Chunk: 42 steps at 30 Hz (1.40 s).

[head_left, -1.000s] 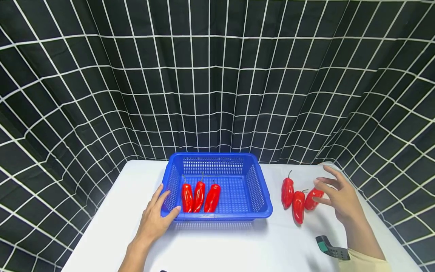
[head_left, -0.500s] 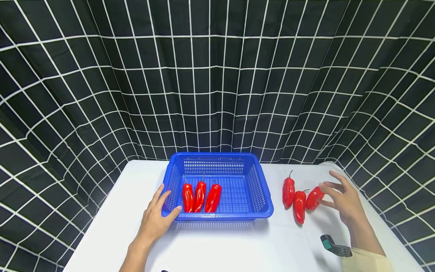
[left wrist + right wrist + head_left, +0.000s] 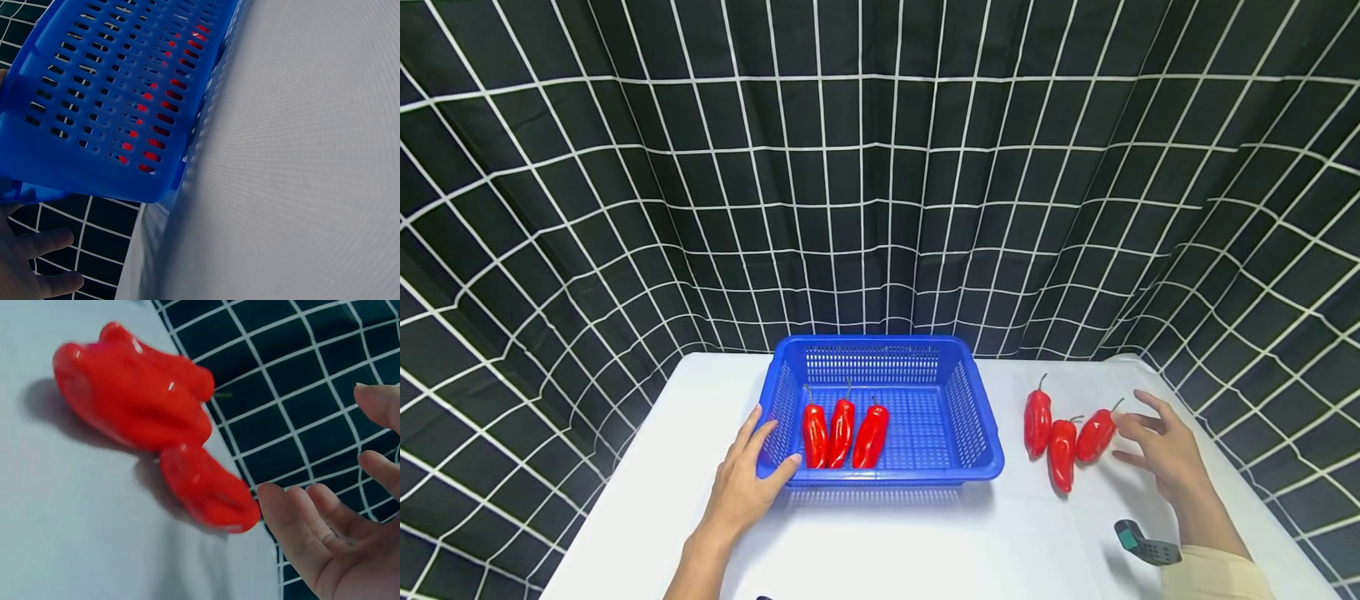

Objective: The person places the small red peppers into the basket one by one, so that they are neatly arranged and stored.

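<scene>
My left hand point(image 3: 748, 475) rests at the front left corner of a blue plastic basket point(image 3: 895, 475), fingers spread along its rim. Three red peppers point(image 3: 841, 433) lie side by side in the basket's left half. To the right of the basket, three more lie on the white table: a far red pepper point(image 3: 1037, 423), a front one point(image 3: 1062, 456) and a right one point(image 3: 1096, 435). Beside the right pepper hovers my right hand point(image 3: 1165, 450), fingers parted and holding nothing. In the right wrist view its fingertips point(image 3: 275, 499) are close to that pepper's end point(image 3: 215, 494); contact cannot be told.
A white cloth point(image 3: 925, 542) covers the table. Black curtains with a white grid point(image 3: 880, 208) hang behind and on both sides. A dark band with a green patch point(image 3: 1146, 546) is at my right wrist.
My right hand has drawn slightly to the right, so the right pepper and its stem show fully. The left hand and the basket have stayed put.
</scene>
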Each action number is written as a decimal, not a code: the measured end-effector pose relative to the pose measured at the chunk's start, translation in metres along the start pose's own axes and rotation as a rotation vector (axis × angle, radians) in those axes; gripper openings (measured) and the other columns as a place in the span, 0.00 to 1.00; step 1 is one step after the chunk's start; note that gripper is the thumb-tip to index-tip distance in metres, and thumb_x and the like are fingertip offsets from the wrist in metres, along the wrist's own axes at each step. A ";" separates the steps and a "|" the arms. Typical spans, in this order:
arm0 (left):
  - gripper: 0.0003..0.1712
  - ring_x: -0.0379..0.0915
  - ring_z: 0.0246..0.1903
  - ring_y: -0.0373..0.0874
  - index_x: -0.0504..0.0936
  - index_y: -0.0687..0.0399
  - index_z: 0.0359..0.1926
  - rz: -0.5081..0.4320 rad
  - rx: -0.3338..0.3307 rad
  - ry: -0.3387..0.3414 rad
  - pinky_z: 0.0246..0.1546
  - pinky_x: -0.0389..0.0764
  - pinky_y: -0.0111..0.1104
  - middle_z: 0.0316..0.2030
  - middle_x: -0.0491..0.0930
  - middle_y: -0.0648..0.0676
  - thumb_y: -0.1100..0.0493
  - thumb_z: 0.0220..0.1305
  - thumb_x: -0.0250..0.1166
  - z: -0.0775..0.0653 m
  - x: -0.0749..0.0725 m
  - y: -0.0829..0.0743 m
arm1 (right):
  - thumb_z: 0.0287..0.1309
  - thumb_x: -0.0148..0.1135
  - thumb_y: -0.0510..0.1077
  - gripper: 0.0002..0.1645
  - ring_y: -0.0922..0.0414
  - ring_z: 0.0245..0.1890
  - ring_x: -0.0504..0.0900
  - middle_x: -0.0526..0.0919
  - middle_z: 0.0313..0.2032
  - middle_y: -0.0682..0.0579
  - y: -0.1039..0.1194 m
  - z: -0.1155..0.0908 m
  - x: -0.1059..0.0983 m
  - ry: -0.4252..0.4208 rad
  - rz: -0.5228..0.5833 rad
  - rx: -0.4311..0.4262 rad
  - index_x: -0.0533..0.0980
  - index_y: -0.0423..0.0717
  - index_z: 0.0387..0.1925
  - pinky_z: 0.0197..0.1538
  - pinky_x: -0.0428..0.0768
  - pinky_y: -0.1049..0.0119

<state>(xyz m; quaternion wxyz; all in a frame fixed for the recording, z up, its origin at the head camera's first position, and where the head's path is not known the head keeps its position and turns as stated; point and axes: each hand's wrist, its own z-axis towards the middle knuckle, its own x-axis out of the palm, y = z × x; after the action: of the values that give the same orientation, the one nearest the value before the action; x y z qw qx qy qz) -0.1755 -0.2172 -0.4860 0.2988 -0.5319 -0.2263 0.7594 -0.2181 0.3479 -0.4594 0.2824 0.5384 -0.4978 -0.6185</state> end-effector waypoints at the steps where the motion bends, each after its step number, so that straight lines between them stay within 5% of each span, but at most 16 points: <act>1: 0.40 0.54 0.66 0.64 0.70 0.58 0.66 0.000 0.001 -0.001 0.56 0.59 0.64 0.73 0.51 0.53 0.41 0.59 0.66 0.000 0.000 0.000 | 0.64 0.59 0.57 0.53 0.28 0.61 0.61 0.54 0.66 0.25 -0.001 0.001 0.000 -0.003 0.003 0.011 0.39 0.48 0.76 0.38 0.83 0.53; 21: 0.41 0.52 0.68 0.63 0.68 0.56 0.67 -0.010 -0.015 0.013 0.58 0.57 0.64 0.74 0.50 0.52 0.40 0.59 0.65 0.002 -0.001 -0.002 | 0.61 0.62 0.59 0.57 0.29 0.65 0.55 0.46 0.69 0.26 -0.036 0.025 -0.004 0.032 0.088 0.207 0.37 0.47 0.76 0.41 0.82 0.50; 42: 0.40 0.52 0.68 0.63 0.69 0.57 0.67 -0.013 -0.010 0.008 0.58 0.57 0.64 0.74 0.50 0.52 0.41 0.59 0.66 0.001 0.000 0.000 | 0.57 0.67 0.57 0.62 0.27 0.63 0.56 0.47 0.67 0.25 -0.035 0.045 0.006 0.053 -0.116 0.226 0.36 0.45 0.76 0.41 0.83 0.55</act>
<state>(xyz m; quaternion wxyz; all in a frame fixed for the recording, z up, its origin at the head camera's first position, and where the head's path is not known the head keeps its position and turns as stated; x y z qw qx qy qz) -0.1761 -0.2173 -0.4860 0.3017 -0.5348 -0.2325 0.7543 -0.2562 0.3686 -0.4974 0.1967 0.6107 -0.5249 -0.5593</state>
